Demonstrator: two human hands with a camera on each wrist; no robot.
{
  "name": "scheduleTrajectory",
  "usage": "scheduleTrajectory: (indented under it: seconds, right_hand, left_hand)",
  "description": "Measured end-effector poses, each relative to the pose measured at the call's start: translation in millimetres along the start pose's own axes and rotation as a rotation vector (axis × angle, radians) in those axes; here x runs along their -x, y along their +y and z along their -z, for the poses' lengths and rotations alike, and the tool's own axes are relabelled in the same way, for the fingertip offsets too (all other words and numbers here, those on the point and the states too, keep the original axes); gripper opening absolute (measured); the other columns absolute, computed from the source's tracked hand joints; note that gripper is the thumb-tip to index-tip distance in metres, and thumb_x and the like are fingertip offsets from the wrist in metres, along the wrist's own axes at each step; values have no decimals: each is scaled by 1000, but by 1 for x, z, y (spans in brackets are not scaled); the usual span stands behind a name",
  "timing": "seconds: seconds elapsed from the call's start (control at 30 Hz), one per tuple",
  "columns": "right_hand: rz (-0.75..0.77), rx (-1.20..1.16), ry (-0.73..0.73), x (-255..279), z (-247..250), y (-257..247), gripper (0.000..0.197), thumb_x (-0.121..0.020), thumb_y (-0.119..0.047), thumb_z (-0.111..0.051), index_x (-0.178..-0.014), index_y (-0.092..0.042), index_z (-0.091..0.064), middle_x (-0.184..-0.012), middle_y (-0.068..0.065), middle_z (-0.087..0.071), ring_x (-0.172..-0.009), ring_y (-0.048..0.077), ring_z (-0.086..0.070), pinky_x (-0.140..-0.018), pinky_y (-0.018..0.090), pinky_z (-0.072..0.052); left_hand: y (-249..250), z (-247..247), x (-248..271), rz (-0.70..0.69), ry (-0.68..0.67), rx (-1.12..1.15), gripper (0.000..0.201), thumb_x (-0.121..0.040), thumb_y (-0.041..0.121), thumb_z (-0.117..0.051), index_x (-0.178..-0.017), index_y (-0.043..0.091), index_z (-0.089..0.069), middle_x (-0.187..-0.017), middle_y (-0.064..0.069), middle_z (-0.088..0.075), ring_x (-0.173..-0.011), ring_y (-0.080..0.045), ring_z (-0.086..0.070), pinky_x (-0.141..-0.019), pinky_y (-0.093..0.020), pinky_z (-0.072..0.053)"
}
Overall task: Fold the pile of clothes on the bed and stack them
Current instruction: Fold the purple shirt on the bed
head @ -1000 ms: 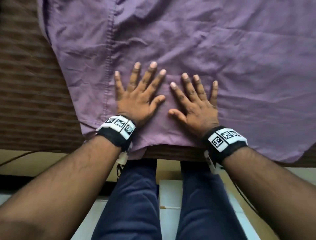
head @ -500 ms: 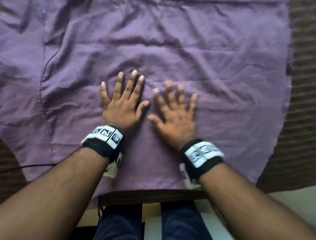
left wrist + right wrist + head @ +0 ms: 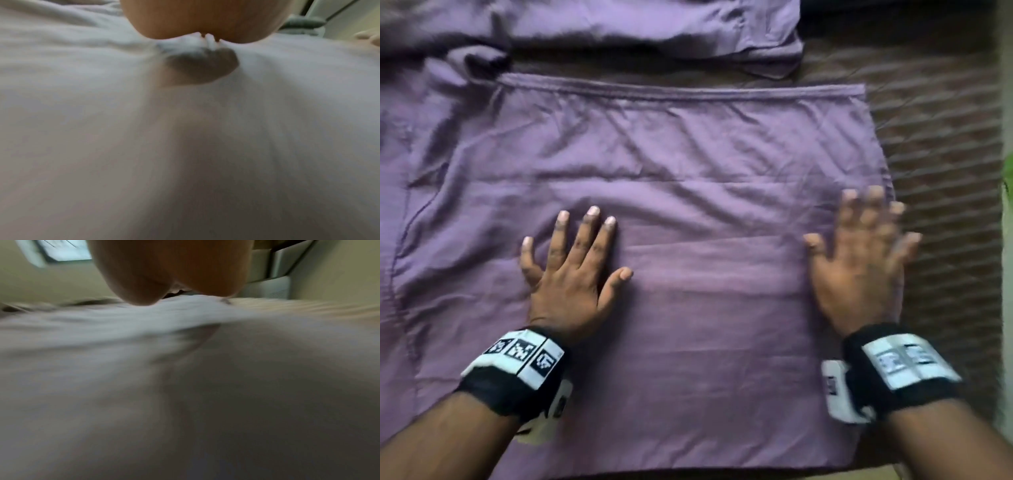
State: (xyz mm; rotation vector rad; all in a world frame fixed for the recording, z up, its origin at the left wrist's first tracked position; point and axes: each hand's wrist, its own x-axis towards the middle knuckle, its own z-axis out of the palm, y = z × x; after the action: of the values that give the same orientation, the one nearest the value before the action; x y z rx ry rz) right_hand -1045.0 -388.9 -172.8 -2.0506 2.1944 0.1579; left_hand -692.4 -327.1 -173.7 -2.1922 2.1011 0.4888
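The bed [image 3: 941, 113], covered in a brown ribbed spread, carries everything; its bare part lies just beyond the right hand's fingertips. On it the purple cloth [image 3: 688, 164] is spread almost flat beneath both hands, reaching far out past the left hand and ending at a side edge right under the right one. Ahead of both hands, beyond the hemmed far edge, lies a bunched purple piece [image 3: 654, 27]; I cannot tell if it is the same garment.

The cloth looks thin, light and limp, creasing easily, so it should slide and ripple under a palm instead of holding shape. It is best taken by pinching the hem corners or the side edge by the right hand, not the middle.

The left hand [image 3: 571, 274] lies flat, fingers spread wide, pressing the cloth. The right hand [image 3: 859, 270], blurred, is also wide and flat at the cloth's edge, holding nothing.
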Motion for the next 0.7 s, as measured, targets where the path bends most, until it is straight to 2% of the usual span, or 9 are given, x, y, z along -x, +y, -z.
scheduleTrajectory:
  seconds: [0.1, 0.2, 0.27, 0.33, 0.43, 0.5, 0.53, 0.6, 0.7]
  right_hand:
    - [328, -79, 34, -1, -13, -107, 72, -95, -61, -29, -155, -24, -19, -162, 8, -23, -148, 36, -15, -115, 63, -8]
    - [460, -91, -58, -20, -15, -157, 76, -88, -71, -27, -154, -33, -18, -163, -1, -20, -149, 24, -13, -118, 57, -6]
    - [390, -59, -85, -46, -14, -133, 83, -85, -78, -22, -155, -35, -12, -164, -4, -15, -150, 22, -9, -118, 50, 0]
    - [246, -21, -83, -75, -10, -83, 89, -81, -85, -17, -156, -36, -9, -165, -4, -9, -151, 25, -7, -119, 51, 0]
    - [-35, 0, -126, -121, 6, -6, 98, -75, -90, -1, -156, -36, -4, -166, 1, -1, -151, 34, -4, -116, 66, -6]
    - [-173, -6, -144, -134, 21, 8, 100, -75, -90, -1, -157, -33, -4, -166, 7, 1, -150, 38, -1, -112, 73, -5]
    - [-155, 13, -124, -133, 26, -3, 96, -81, -86, -7, -158, -29, -8, -165, 11, -2, -150, 41, -3, -110, 75, -4]
    - [20, 34, -48, -118, 27, -59, 81, -93, -72, -21, -157, -24, -15, -163, 14, -12, -148, 43, -12, -110, 73, -4]
    - [294, -84, -77, -92, 9, -152, 69, -92, -62, -22, -154, -34, -10, -165, 1, -11, -151, 32, -10, -115, 64, 0]
  left_hand:
    - [16, 6, -44, -21, 20, 3, 67, -95, 57, -28, -155, 28, -24, -163, 6, -17, -152, -24, -10, -113, -64, -3]
    - [16, 2, -72, 28, -25, 1, 71, -93, 64, -22, -157, 36, -10, -163, 17, -2, -152, -16, -2, -115, -65, 1]
    - [12, -2, -73, 48, -11, 5, 71, -92, 66, -22, -156, 38, -7, -162, 20, -1, -152, -15, -1, -116, -64, 1]
    - [14, -3, -71, 43, -10, -1, 71, -92, 65, -24, -156, 38, -12, -163, 18, -6, -152, -17, -6, -116, -64, 0]
    - [18, 1, -73, 49, -3, -9, 71, -90, 64, -27, -155, 36, -22, -163, 13, -17, -151, -21, -16, -114, -64, -5]
    - [25, 6, -76, 67, -13, -6, 72, -89, 64, -29, -155, 35, -26, -162, 10, -24, -150, -25, -20, -114, -64, -7]
    - [30, 9, -79, 75, -13, -5, 73, -89, 64, -29, -155, 33, -28, -162, 8, -27, -150, -28, -21, -113, -64, -7]
    - [42, 15, -91, 72, -8, -5, 72, -90, 63, -29, -153, 29, -34, -160, 3, -32, -148, -32, -26, -112, -61, -5]
    - [51, 19, -116, 30, 4, 6, 66, -92, 56, -31, -151, 27, -38, -158, 3, -36, -147, -30, -31, -112, -63, -5]
